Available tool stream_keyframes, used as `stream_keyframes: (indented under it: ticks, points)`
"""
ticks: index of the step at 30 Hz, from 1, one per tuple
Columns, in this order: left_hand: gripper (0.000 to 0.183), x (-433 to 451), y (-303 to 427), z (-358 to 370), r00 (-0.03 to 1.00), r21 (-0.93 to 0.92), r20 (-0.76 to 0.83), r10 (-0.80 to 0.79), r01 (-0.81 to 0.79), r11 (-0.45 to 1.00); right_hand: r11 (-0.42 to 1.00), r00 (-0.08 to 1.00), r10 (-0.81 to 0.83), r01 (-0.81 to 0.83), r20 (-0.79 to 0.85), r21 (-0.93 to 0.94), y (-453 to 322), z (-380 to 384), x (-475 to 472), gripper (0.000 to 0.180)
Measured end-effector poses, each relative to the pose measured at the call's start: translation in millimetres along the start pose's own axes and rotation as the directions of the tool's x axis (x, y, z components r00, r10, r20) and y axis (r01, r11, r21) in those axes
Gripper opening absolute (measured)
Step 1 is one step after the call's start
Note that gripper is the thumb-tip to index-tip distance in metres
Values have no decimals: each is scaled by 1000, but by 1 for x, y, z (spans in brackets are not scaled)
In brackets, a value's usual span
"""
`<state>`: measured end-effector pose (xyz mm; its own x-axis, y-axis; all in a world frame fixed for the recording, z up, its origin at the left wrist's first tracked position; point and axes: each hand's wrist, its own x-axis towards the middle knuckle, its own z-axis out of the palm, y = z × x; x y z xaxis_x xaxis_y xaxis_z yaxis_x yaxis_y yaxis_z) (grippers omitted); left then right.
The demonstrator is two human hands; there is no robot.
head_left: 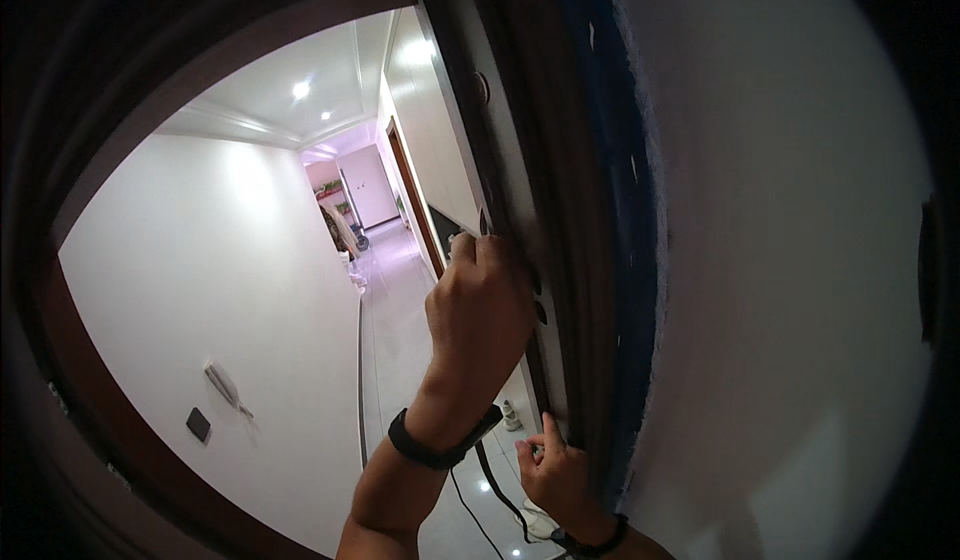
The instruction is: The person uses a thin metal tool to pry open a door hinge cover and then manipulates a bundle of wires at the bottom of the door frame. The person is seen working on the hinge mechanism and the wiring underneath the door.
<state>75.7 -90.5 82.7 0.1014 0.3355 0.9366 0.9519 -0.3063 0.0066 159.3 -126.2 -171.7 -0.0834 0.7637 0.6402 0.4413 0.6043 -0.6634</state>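
My left hand (480,309), with a black band on the wrist, is raised against the inner edge of a dark door frame (517,170). Its fingers are curled at the frame's edge, and what lies inside them is hidden. Lower on the same frame, my right hand (559,466) touches the grey strip (553,380) with an extended index finger, its other fingers bent. Dark slots (541,312) and a round fitting (482,87) show along the strip. Whether the right hand holds something small cannot be told.
Blue film or tape (634,222) runs between the frame and a pale wall (780,222). Through the doorway are a tiled hallway floor (397,320), dark cables (491,477) low down, and a wall-mounted intercom handset (225,387) beside a dark square plate (198,425).
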Motion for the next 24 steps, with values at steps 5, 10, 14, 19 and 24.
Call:
stream_keyframes:
  ticks: [5, 10, 14, 19, 24]
  points:
    - [12, 3, 4, 0, 993, 150, 118, 17, -35, 988, 999, 999, 33, -34, -31, -15, -3, 3, 2, 58]
    - [14, 6, -7, 0, 988, 112, 126, 95, -109, 988, 999, 998, 39, -40, -44, -33, -10, 0, 2, 57]
    - [9, 3, -18, 2, 998, -57, 33, 45, -43, 997, 997, 999, -16, 13, -43, -73, -4, 1, -1, 57]
    - [7, -2, -37, 2, 997, -251, 47, 68, -54, 966, 996, 999, 33, -36, -36, -77, -15, -5, 3, 58]
    - [7, 1, -57, -6, 992, -367, 55, 117, -89, 926, 996, 996, -40, 33, -84, -80, -27, -7, 17, 56]
